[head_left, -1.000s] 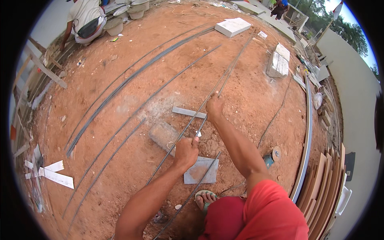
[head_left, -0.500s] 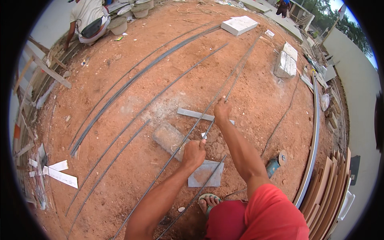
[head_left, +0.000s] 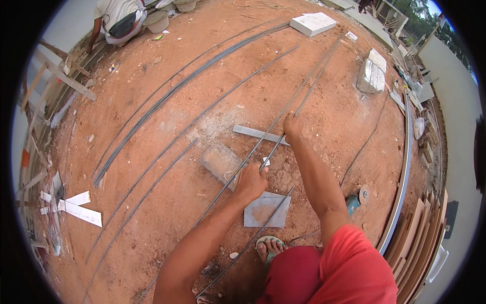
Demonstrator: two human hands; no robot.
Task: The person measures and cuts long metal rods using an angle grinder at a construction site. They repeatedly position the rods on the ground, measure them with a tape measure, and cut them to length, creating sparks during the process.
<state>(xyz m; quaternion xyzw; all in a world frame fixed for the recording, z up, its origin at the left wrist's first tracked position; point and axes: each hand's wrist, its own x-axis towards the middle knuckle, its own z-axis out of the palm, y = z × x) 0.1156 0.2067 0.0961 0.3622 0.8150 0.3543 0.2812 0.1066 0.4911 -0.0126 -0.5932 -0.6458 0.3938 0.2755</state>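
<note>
Steel rod (head_left: 309,93) clenched by right hand (head_left: 292,126) and left hand (head_left: 250,182), above grey slab (head_left: 221,163), red dirt (head_left: 167,121).

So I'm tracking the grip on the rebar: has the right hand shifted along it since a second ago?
Cannot tell for sure. The right hand sits just past the flat grey strip as before; its shift in the picture matches the camera's own.
</note>
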